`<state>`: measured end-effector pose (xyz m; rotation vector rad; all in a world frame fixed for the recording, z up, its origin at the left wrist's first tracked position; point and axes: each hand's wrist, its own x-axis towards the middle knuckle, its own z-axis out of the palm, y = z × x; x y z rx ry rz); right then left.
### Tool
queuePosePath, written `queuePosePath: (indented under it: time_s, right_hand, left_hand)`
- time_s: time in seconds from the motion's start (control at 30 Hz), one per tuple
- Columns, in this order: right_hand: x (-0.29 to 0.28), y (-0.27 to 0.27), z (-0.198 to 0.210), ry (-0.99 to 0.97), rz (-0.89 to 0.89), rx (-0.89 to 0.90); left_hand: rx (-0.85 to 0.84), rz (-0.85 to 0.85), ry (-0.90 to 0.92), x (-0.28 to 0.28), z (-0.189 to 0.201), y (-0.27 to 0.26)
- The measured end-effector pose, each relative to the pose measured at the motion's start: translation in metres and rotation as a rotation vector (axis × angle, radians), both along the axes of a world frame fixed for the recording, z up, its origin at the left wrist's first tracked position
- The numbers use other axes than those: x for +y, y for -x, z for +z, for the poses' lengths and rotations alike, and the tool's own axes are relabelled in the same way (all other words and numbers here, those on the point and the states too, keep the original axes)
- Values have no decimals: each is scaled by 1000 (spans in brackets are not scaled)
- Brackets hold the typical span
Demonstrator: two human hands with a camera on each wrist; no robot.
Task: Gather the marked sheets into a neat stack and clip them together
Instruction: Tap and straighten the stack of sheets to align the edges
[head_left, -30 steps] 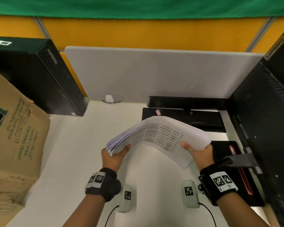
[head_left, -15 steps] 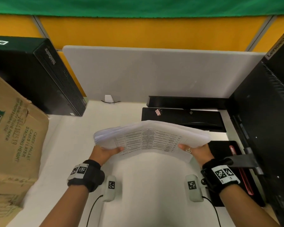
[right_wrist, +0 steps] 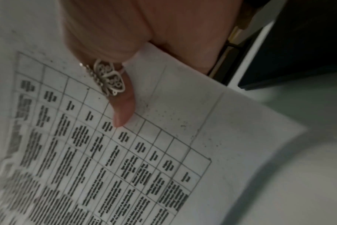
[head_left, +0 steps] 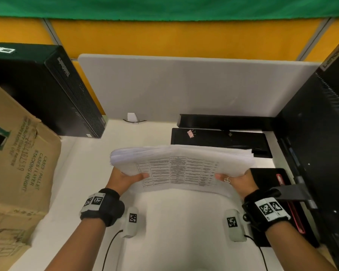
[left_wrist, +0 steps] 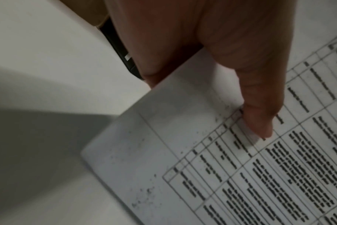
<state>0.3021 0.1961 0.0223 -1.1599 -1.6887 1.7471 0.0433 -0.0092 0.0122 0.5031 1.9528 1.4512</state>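
Note:
A thick stack of white sheets (head_left: 182,163) printed with tables is held above the white desk (head_left: 82,173), bowed upward in the middle. My left hand (head_left: 123,178) grips its left end, thumb on top of the printed page (left_wrist: 231,175). My right hand (head_left: 237,179), a ring on its thumb, grips the right end, thumb on the table print (right_wrist: 125,152). The fingers of both hands are hidden under the paper. A small pink binder clip (head_left: 190,133) lies on the black keyboard (head_left: 219,141) behind the stack.
A black computer case (head_left: 47,90) and a cardboard box (head_left: 14,169) stand at the left. A black monitor (head_left: 321,143) on a grey stand rises at the right, above a black pad with a red pen (head_left: 282,178). A grey divider panel (head_left: 184,87) closes the back.
The stack swung from a steep tilt to nearly level. My left hand moved out to the left along the stack's end; the right hand stayed at the right end.

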Motion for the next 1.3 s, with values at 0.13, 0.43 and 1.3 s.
queuePosePath:
  time_s: [0.13,0.43,1.3]
  right_hand:
    - [6,3,30,-232,48,-15]
    - [-16,28,153,-1142,185,-228]
    - [-18,10,110,-122,115,364]
  left_hand:
    - [182,167,-65,1,32,5]
    - [938,-495,-249,39,163,-61]
    - [143,-307,-409,42,135,-65]
